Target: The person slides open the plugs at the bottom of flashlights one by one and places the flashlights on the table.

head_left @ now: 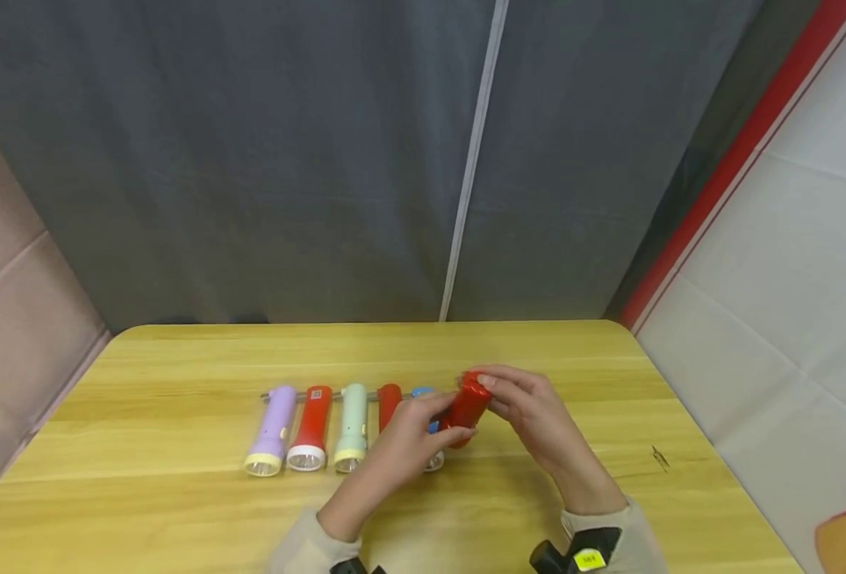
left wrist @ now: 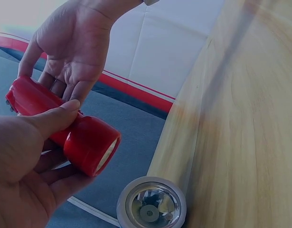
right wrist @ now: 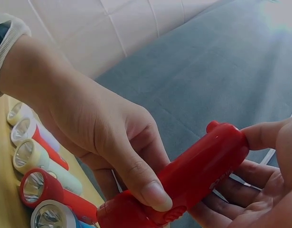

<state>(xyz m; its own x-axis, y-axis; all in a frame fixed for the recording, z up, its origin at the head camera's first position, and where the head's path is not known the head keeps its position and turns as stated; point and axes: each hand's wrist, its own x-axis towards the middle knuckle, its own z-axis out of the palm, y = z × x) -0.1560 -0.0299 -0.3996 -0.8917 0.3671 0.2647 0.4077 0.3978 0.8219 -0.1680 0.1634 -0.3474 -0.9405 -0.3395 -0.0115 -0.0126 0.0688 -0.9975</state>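
A red flashlight (head_left: 468, 401) is held tilted above the table by both hands. My left hand (head_left: 403, 446) grips it around its head end, the thumb lying along the body near the switch, as the right wrist view shows. At the tail end, my right hand (head_left: 541, 418) holds it between thumb and fingers. The lens (left wrist: 108, 156) of this flashlight shows in the left wrist view. Beside the left hand lie a blue flashlight (right wrist: 53, 216) with a white rim and another red flashlight (right wrist: 79, 203), both partly hidden by that hand in the head view.
Further left, a mint green flashlight (head_left: 353, 418), a white-rimmed red flashlight (head_left: 313, 418) and a purple flashlight (head_left: 275, 422) lie in a row on the wooden table (head_left: 179, 518), lenses facing me. A thin dark bar (head_left: 301, 396) passes behind them. A dark mark (head_left: 659, 458) is on the right.
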